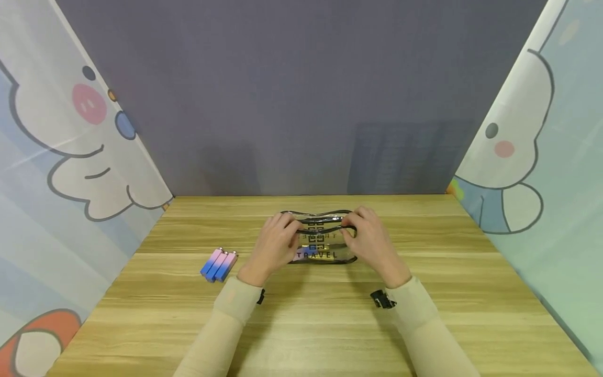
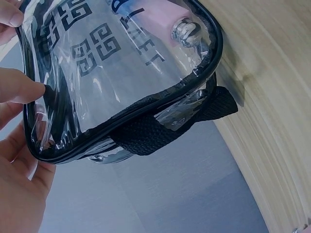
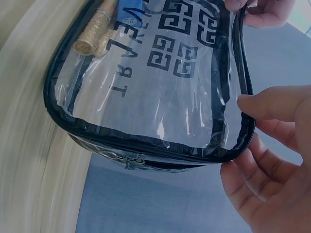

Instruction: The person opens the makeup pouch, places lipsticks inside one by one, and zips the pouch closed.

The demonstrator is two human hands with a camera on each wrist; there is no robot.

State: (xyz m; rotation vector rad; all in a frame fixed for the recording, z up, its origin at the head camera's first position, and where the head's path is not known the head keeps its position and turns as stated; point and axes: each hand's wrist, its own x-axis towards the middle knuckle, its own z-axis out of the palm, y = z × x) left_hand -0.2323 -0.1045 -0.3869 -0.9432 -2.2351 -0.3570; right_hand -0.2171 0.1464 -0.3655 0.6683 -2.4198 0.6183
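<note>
A clear travel pouch (image 1: 346, 247) with black piping and "TRAVEL" lettering stands at the middle of the table. Its top gapes between two black rims. My left hand (image 1: 275, 242) pinches the upper left corner, thumb on the clear panel. On the other side, my right hand (image 1: 373, 240) grips the upper right corner between thumb and fingers. Inside the pouch lie a pink-and-blue tube with a silver knob (image 2: 160, 19) and gold glittery tubes (image 3: 95, 36). A black webbing strap (image 2: 146, 138) hangs at one end, and a zipper pull (image 3: 133, 162) shows at the other.
Three square pink-to-blue tubes with silver tops (image 1: 219, 265) lie side by side on the wooden table (image 1: 301, 324), left of my left hand. A grey panel (image 1: 301, 104) rises behind the table, with cartoon-printed sheets (image 1: 532, 131) on both sides.
</note>
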